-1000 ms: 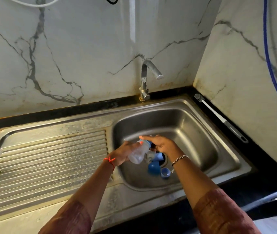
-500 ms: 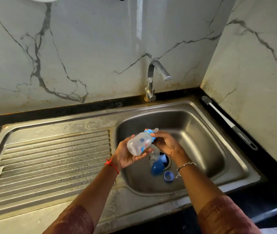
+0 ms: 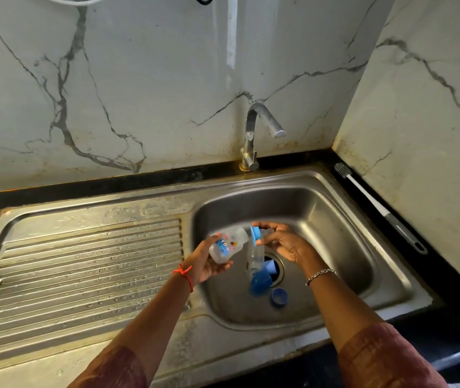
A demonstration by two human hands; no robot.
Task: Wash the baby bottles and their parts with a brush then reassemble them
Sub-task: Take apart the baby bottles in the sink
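Clear bottle (image 3: 227, 245) in left hand (image 3: 203, 264), blue ring (image 3: 255, 236) in right hand (image 3: 287, 246).

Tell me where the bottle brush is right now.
In the head view, the brush lies on the black counter right of the sink, along the side wall, bristles toward the back corner.

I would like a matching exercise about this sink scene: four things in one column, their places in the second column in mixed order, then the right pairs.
1. printed bottle
2. blue collar
3. brush
4. small blue cap

A. on the counter, right of the sink
B. in the left hand
C. on the sink floor
D. in the right hand

Pairs: 1-B, 2-D, 3-A, 4-C
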